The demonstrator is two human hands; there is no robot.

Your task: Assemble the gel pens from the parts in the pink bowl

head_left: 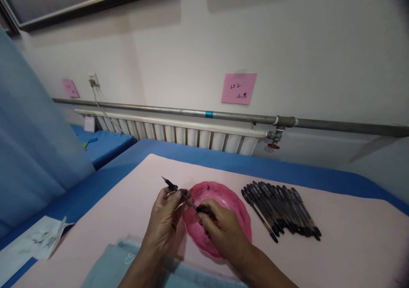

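My left hand (164, 215) pinches a slim pen (187, 200) near its dark grip, with the tip pointing up and to the left. At the other end of the pen, my right hand (220, 226) closes its fingers round a black part, perhaps the cap; the fingers partly hide it. Both hands are above a pink scalloped plate (246, 220) with dark smudges and small black bits on it. To the right of the plate lies a row of several capped black pens (277, 209), side by side at a slant.
A pink sheet (345, 241) covers the blue table (271, 162). Light blue cloth (108, 262) lies at the near edge, and a smudged white paper (41, 239) at the left. Behind are a radiator (191, 136), a pipe with a red valve (274, 146) and a blue curtain (35, 143).
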